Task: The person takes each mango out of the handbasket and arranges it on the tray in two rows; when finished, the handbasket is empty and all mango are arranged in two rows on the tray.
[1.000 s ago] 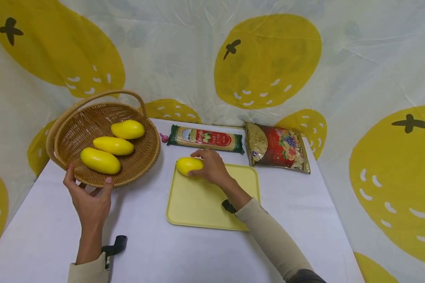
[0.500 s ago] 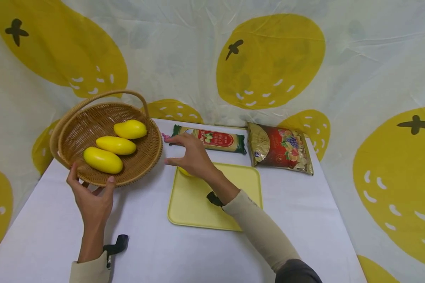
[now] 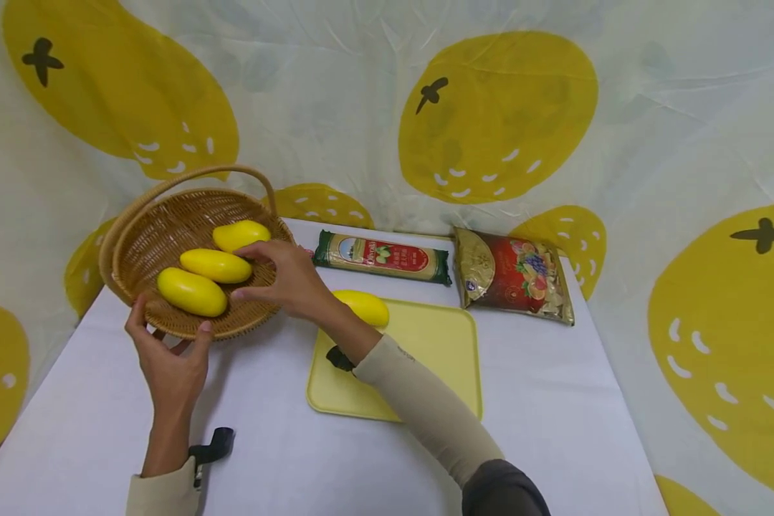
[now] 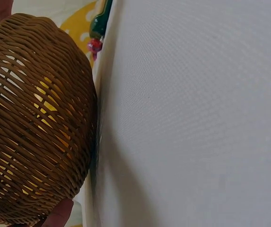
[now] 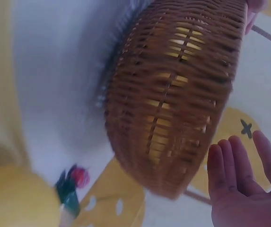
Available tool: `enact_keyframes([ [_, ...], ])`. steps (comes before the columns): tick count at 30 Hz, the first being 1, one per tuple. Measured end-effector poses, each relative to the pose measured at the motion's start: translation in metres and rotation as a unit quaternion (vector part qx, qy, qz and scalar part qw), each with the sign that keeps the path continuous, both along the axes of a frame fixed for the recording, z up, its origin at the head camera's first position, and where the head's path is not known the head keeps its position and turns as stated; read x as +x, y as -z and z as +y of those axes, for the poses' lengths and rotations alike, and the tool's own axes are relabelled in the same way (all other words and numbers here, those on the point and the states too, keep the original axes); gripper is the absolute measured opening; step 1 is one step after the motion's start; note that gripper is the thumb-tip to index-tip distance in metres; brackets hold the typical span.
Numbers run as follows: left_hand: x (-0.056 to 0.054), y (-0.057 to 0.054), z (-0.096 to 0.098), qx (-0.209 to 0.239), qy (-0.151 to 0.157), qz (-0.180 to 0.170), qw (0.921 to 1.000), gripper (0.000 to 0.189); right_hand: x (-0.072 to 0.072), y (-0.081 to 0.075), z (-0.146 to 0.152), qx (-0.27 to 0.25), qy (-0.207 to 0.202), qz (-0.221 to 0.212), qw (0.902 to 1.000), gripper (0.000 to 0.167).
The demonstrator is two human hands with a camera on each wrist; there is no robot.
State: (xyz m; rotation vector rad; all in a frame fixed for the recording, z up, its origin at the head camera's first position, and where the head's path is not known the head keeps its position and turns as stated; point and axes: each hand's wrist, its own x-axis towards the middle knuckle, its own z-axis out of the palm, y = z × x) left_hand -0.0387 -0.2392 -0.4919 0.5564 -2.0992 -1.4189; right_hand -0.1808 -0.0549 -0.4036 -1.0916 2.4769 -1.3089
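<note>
My left hand (image 3: 170, 369) grips the near rim of a brown wicker basket (image 3: 161, 215) with a hoop handle, which is tilted toward me. Inside lie three yellow mangoes: a near one (image 3: 192, 292), a middle one (image 3: 216, 266) and a far one (image 3: 241, 234). My right hand (image 3: 290, 283) reaches over the basket's right side, thumb and fingers spread beside the mangoes. In the right wrist view this hand (image 5: 249, 184) has extended fingers with nothing between them. Another mango (image 3: 363, 308) lies on the pale yellow tray (image 3: 426, 358), at its far left corner, partly behind my right forearm.
Behind the tray lies a spaghetti packet (image 3: 383, 258) with green ends. To its right is a red and gold food bag (image 3: 514, 276). A white cloth (image 3: 555, 416) covers the table, and a fruit-print curtain (image 3: 335, 107) hangs behind.
My right hand has let go of the mango on the tray and moved left, empty, over the basket. My left hand still holds the basket in about the same place.
</note>
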Motion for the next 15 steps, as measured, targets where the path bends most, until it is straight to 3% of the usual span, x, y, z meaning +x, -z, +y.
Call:
enact_keyframes([
  [4,0.000,0.001,0.000,-0.003,-0.002,-0.007,1.0000,0.099,-0.003,0.003,-0.020,0.002,-0.015,-0.026,0.9995,0.063],
  [15,-0.002,0.001,-0.001,0.004,-0.006,-0.014,0.9999,0.100,-0.011,0.005,-0.066,0.089,-0.023,-0.128,0.9875,0.058],
])
